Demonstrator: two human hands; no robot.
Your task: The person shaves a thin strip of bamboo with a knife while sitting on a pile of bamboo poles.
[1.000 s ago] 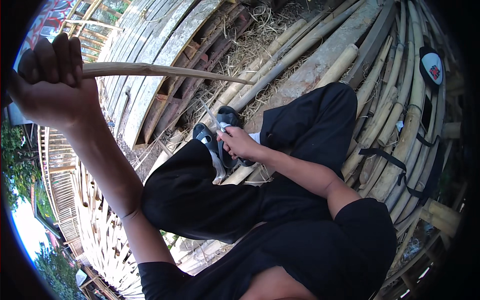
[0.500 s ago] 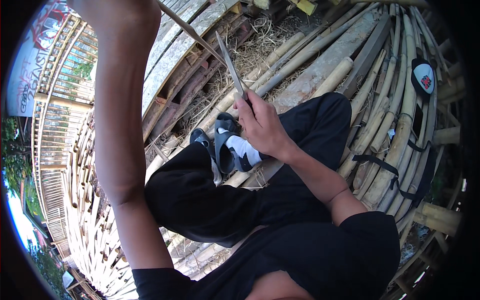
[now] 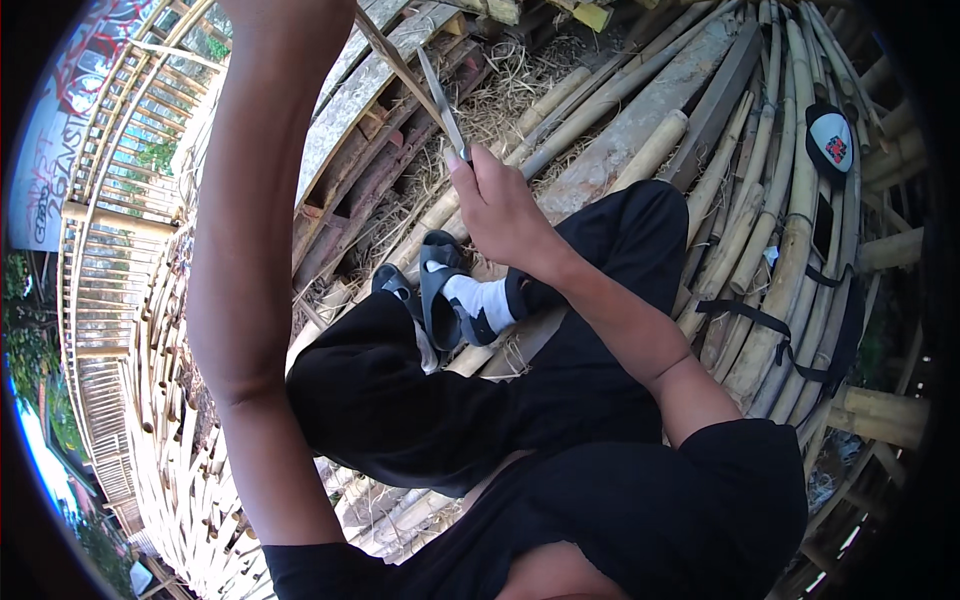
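Observation:
A knife (image 3: 440, 96) with a narrow pointed metal blade is in my right hand (image 3: 503, 208), fingers closed around its grip. Its tip points up and away from me. The blade crosses the lower end of a thin brown strip (image 3: 398, 68), which looks like split bamboo or wood. From there the strip slants up to the left, toward my left hand (image 3: 290, 12). Only the wrist end of that hand shows at the top edge; its fingers are out of the picture, so its grip on the strip is hidden. My legs are crossed below, with socks and dark sandals (image 3: 440, 300).
Bamboo poles (image 3: 640, 160) lie beneath and around me. Grey planks (image 3: 385, 75) are stacked ahead on the left, beside dry shavings (image 3: 520, 85). A cap (image 3: 830, 140), a dark phone-like slab (image 3: 822, 225) and a black strap (image 3: 750, 315) rest at right. A bamboo fence (image 3: 110, 260) stands left.
My right hand and the knife have moved up and slightly left, farther along the strip. My left forearm has shifted a little right. The whole view has shifted slightly.

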